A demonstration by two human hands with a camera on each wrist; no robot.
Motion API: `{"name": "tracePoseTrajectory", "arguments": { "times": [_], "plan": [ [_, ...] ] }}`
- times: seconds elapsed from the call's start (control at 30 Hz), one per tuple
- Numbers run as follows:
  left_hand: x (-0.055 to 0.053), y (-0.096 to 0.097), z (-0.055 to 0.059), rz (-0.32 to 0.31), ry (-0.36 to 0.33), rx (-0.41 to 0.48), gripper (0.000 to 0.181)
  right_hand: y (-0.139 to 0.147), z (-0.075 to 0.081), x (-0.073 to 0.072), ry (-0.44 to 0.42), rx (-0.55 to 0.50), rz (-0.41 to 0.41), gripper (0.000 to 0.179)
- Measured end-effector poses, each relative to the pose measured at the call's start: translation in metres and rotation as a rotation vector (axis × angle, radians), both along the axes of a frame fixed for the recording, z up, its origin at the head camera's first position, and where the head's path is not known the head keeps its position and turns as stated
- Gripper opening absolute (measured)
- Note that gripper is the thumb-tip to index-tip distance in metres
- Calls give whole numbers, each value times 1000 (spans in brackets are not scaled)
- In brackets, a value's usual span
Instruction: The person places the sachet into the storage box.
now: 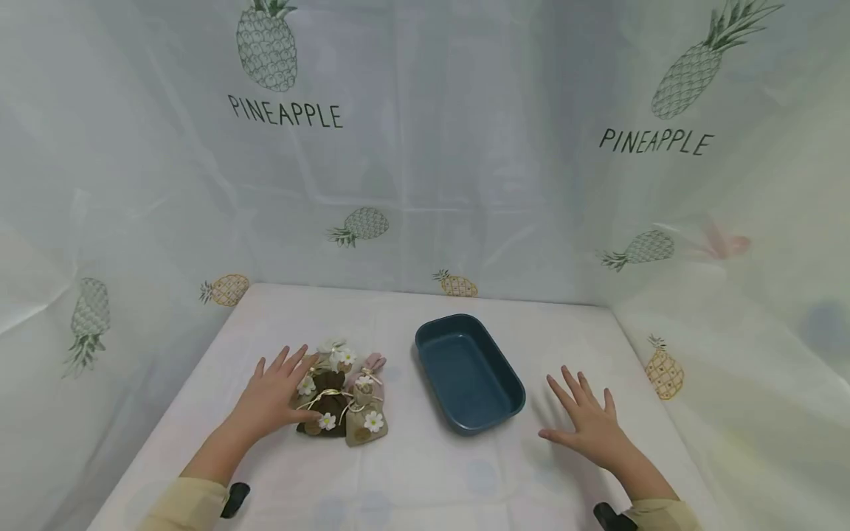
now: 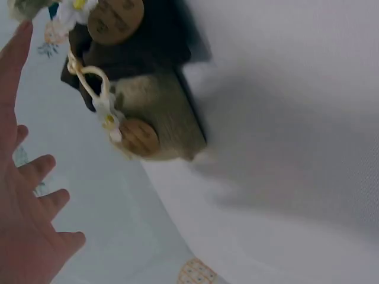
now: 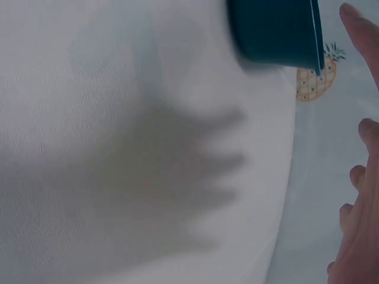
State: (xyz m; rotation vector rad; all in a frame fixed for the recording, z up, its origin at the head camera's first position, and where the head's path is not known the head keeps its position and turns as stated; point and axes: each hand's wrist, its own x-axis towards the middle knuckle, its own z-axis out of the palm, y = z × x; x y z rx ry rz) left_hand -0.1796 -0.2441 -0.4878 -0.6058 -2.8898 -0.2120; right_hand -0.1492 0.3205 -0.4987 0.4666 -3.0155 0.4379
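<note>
Small drawstring pouches stand bunched on the left half of the table: a dark brown pouch in front, a beige pouch beside it, a pink pouch and a whitish one behind. White flowers and round tags decorate them. My left hand, fingers spread, hovers at the left side of the bunch and hides part of it. In the left wrist view, an olive-beige pouch sits next to the dark one. My right hand, fingers spread, is over the table right of a blue rectangular dish, holding nothing.
The white-covered table ends at a back edge against a hanging sheet printed with pineapples. Sheeting also rises along the left and right sides. The dish stands at an angle near the middle, between the pouches and my right hand.
</note>
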Motion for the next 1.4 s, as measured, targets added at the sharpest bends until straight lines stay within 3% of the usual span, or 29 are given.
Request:
{"name": "tracePoseTrajectory", "arguments": {
  "times": [0.33,0.53,0.7,0.97,1.4],
  "plan": [
    [4,37,-2,-97,45,73,96,-12,-17,0,-32,-187,6,92],
    [8,56,-4,-82,-56,180,78,-23,-23,-4,-62,-259,3,89],
    [8,68,-10,-72,-111,167,58,-30,-28,-8,-106,-348,-1,88],
    [10,77,-22,-47,-133,130,59,-37,-36,-14,-226,-477,-67,93],
    [6,87,-27,-13,-163,144,63,-43,-37,-25,-313,-518,-90,92]
  ]
}}
